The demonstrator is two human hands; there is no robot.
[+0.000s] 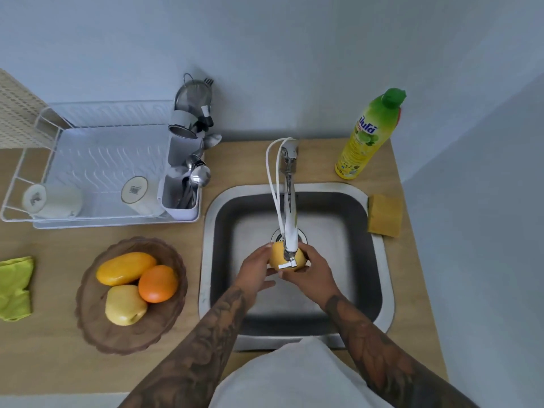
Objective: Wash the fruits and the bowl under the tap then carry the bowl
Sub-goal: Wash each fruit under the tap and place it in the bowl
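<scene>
Both my hands hold a yellow fruit (278, 258) over the steel sink (379, 245), right under the spout of the tap (290, 207). My left hand (255, 272) cups its left side and my right hand (312, 272) grips its right side. The tap's spout hides part of the fruit. On the wooden counter to the left stands a brown bowl (97, 322). It contains a mango (125, 267), an orange (158, 283) and a yellow apple (125, 304).
A white dish rack (94, 160) with cups and a cutlery holder stands at the back left. A green cloth (14, 288) lies at the left edge. A dish soap bottle (368, 136) and a yellow sponge (385, 214) are right of the sink.
</scene>
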